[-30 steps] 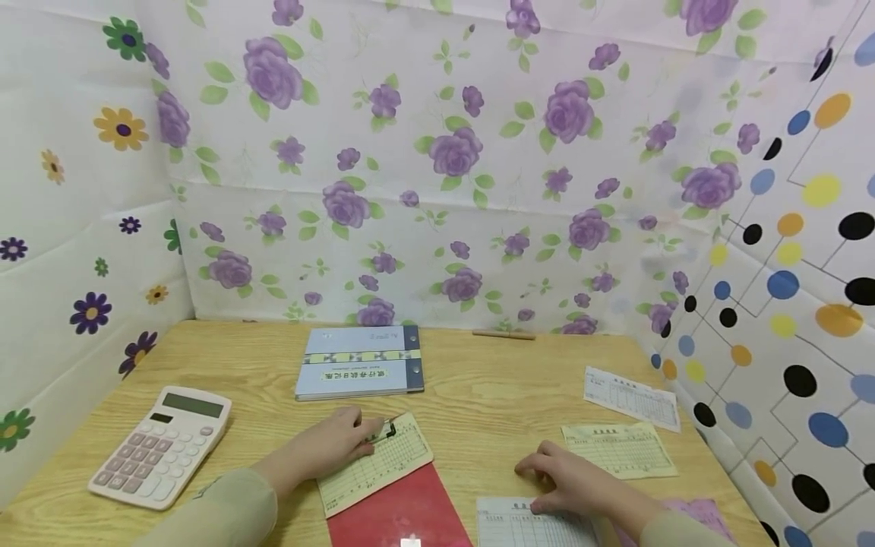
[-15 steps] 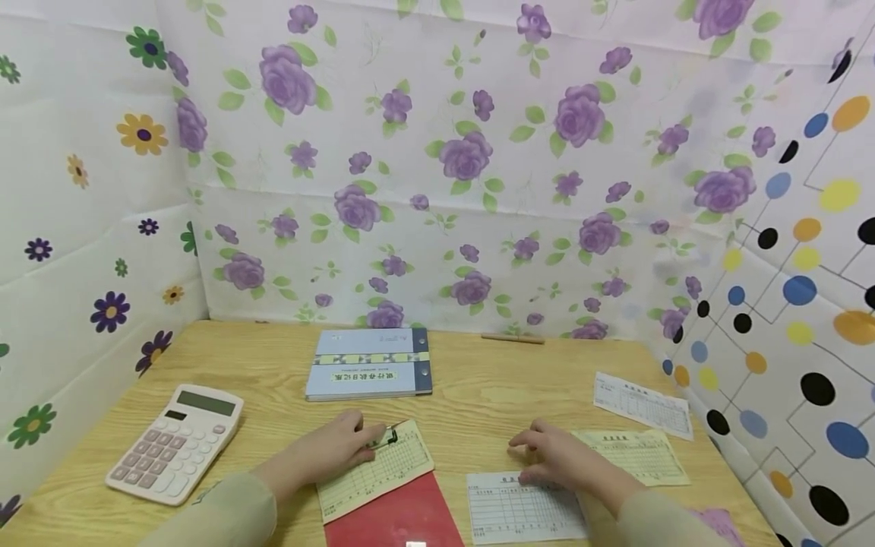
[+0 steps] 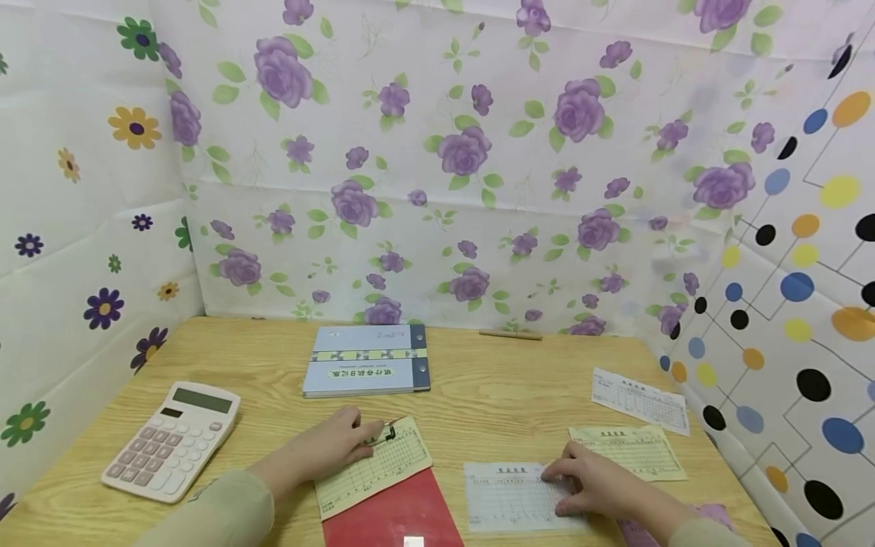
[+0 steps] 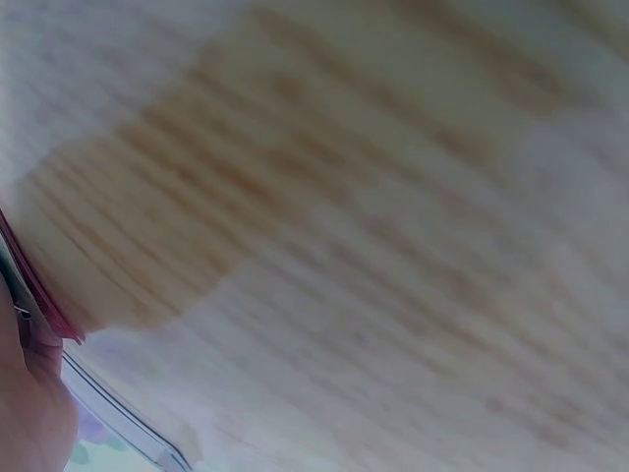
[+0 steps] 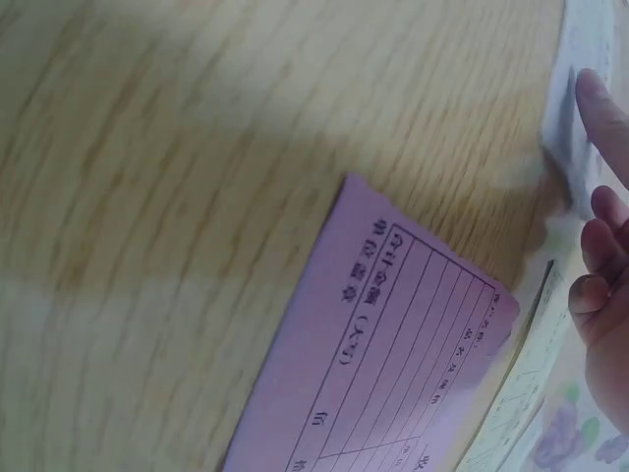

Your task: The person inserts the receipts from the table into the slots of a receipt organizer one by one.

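Observation:
In the head view, my left hand [image 3: 331,450] pinches the metal clip [image 3: 390,433] at the top of a red clipboard [image 3: 393,513]. A pale yellow receipt slip [image 3: 376,475] lies on that board, under the clip. To its right a white receipt slip [image 3: 502,501] rests flat on the table. My right hand [image 3: 598,486] touches that slip's right part, thumb and forefinger spread apart. The right wrist view shows one finger [image 5: 600,113] extended on the white paper, the others bent. Only part of the left hand [image 4: 39,403] appears in its blurred wrist view, beside the board's red edge.
A pink slip [image 5: 393,344] lies partly under my right forearm. Another yellow slip [image 3: 649,456] and a white slip [image 3: 639,399] are further right. A pink-and-white calculator [image 3: 171,441] stands left, a blue account book [image 3: 365,372] behind, and a brown pen-like stick [image 3: 509,334] by the floral cloth.
My right hand has gone from the white slip's top edge to its right side, and the slip has shifted up and left. The left hand stays at the clip.

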Available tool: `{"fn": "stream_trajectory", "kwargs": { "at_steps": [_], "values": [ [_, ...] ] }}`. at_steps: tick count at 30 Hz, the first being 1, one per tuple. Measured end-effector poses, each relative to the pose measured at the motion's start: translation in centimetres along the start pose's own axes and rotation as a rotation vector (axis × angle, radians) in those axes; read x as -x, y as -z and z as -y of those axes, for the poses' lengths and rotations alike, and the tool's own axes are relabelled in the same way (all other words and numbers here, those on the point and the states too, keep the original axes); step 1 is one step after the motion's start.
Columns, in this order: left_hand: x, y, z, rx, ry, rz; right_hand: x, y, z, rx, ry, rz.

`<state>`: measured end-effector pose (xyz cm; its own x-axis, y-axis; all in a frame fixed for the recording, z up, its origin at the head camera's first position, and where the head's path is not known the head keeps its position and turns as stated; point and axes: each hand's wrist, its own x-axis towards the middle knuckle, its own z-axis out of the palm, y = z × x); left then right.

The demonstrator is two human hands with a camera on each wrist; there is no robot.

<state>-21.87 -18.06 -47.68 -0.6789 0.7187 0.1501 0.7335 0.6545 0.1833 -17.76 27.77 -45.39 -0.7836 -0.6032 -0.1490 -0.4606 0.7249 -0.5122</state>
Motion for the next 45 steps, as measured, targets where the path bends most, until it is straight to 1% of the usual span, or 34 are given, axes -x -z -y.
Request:
{"fn": "stream_trajectory", "kwargs": {
  "at_steps": [6, 9, 14, 21, 29, 36, 42, 45],
  "values": [
    [0.0, 0.1, -0.1, -0.019, -0.03, -0.022, -0.2, 0.0, -0.4, -0.007, -0.01, -0.015],
    [0.0, 0.1, -0.2, -0.011, -0.022, -0.013, -0.2, 0.0, -0.5, 0.007, -0.035, -0.03],
    [0.1, 0.2, -0.3, -0.003, -0.006, 0.002, 0.0, -0.2, -0.7, 0.024, -0.083, -0.032],
    [0.1, 0.2, -0.2, 0.003, 0.005, 0.009, 0.0, -0.3, -0.7, 0.036, -0.089, -0.066],
    [0.0, 0.3, -0.2, 0.009, 0.012, 0.008, 0.1, -0.5, -0.4, 0.012, -0.125, -0.083],
    [-0.1, 0.5, -0.4, 0.01, 0.021, 0.018, 0.1, -0.5, 0.0, 0.023, -0.141, -0.093],
    [-0.1, 0.6, -0.5, 0.003, 0.024, 0.024, 0.2, -0.8, 0.3, 0.0, -0.132, -0.11],
    [-0.1, 0.5, -0.5, 0.002, 0.022, 0.022, 0.1, -0.9, 0.3, -0.075, -0.155, -0.119]
  ]
}}
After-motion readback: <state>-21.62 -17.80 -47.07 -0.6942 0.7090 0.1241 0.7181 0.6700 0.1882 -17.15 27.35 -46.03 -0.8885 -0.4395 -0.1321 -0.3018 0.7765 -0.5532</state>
